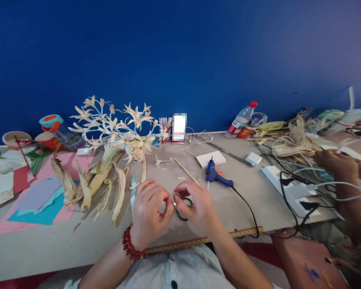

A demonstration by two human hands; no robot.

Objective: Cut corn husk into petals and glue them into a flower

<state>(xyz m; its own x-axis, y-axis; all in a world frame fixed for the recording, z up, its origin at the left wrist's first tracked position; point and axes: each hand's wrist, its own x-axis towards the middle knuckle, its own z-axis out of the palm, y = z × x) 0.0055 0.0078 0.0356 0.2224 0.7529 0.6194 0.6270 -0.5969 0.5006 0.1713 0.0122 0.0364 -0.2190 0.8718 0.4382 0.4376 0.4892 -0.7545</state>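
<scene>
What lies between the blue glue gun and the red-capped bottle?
From the glue gun: a white card, then a bundle of thin rods, in the head view.

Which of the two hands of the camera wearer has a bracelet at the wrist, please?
The left hand: it is set apart by a red beaded bracelet, whereas the right hand has none.

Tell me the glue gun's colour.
The glue gun is dark blue, clear in the head view.
</scene>
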